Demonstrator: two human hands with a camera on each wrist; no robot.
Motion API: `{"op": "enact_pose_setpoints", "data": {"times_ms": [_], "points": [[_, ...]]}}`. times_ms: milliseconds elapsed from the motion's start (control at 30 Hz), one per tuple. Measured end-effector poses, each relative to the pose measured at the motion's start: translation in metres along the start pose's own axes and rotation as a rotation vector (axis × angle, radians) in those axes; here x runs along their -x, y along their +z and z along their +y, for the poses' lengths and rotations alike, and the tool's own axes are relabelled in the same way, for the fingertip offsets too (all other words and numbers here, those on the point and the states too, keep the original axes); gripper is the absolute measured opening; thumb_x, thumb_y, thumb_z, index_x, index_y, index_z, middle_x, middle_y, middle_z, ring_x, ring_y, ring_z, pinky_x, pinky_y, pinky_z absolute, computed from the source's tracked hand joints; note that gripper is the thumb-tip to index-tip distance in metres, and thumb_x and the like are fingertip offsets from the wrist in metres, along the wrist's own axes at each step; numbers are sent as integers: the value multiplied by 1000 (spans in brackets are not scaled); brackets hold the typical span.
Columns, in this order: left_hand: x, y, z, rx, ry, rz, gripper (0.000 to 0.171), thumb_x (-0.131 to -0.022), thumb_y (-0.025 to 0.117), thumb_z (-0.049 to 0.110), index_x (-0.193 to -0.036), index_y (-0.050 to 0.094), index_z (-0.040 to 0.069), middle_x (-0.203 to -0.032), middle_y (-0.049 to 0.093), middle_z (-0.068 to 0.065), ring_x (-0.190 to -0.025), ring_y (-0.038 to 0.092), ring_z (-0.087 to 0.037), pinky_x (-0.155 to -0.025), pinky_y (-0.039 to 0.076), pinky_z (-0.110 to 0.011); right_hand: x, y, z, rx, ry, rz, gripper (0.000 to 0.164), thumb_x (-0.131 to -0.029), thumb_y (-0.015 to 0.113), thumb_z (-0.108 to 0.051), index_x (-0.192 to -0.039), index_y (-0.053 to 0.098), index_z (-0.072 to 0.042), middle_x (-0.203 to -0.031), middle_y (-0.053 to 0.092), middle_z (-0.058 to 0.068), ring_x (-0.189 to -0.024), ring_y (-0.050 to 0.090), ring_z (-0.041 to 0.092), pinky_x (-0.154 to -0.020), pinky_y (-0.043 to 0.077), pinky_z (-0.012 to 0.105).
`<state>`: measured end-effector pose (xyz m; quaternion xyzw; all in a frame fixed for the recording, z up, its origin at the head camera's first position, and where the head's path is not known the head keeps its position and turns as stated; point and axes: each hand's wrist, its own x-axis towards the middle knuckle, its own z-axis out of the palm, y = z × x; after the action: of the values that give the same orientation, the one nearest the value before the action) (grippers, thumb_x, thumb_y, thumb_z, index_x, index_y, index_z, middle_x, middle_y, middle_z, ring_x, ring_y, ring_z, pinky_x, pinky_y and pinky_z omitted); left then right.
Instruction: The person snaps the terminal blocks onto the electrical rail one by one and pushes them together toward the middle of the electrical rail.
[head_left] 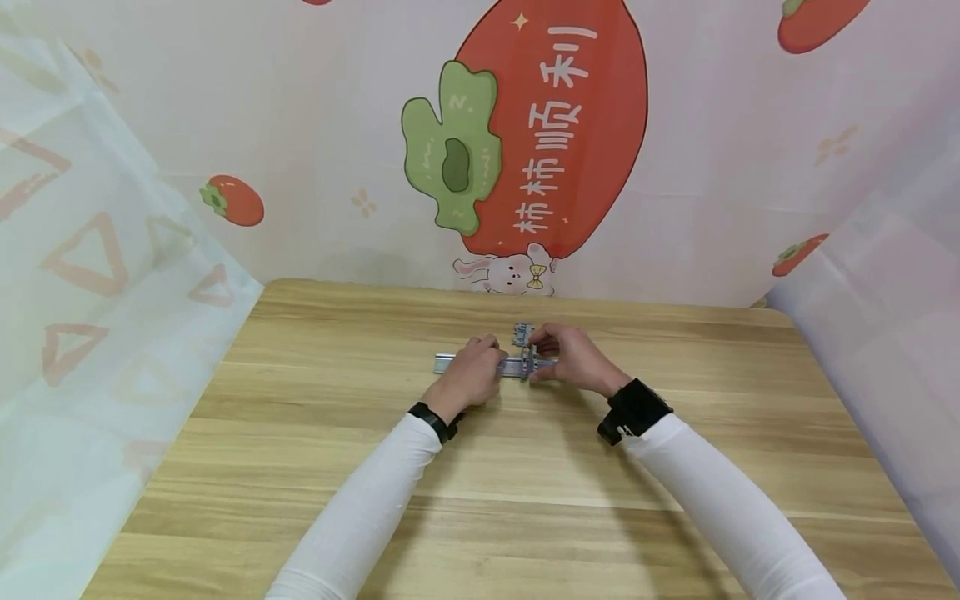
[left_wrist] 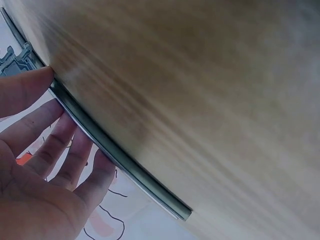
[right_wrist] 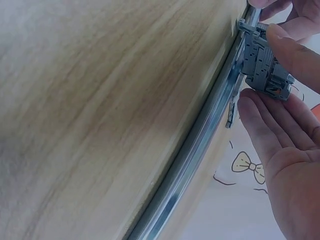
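A slotted metal DIN rail point(head_left: 444, 363) lies crosswise on the wooden table. My left hand point(head_left: 474, 373) grips it left of its middle; in the left wrist view the thumb is on the near edge and the fingertips point(left_wrist: 102, 162) are along the far one. At the rail stands a grey terminal block point(right_wrist: 260, 62), pinched by my right hand point(head_left: 576, 358) between thumb and fingers. Its foot meets the rail in the right wrist view, but I cannot tell whether it is clipped on. The left fingers are close beside the block.
More grey terminal block pieces point(head_left: 522, 334) lie just behind the rail. The wooden table point(head_left: 525, 508) stretches toward me and to both sides. A printed cloth point(head_left: 315, 167) hangs along its back edge, with further cloths at left and right.
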<state>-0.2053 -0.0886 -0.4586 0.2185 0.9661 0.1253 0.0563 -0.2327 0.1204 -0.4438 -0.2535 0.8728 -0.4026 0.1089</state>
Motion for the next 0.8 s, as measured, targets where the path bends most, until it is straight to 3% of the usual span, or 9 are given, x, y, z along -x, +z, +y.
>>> {"op": "enact_pose_setpoints", "data": {"times_ms": [800], "points": [[-1,-2,2,16,-27,-35,33,-97,65,11,-129,69,7,-128,57,-8,-117,53,-29,-95,49,-41,-7,3,-3,40,45,-36,49,-77,88,-3,-119,64,3,-117,68,15,-108,67,29,-94,54,40]]}}
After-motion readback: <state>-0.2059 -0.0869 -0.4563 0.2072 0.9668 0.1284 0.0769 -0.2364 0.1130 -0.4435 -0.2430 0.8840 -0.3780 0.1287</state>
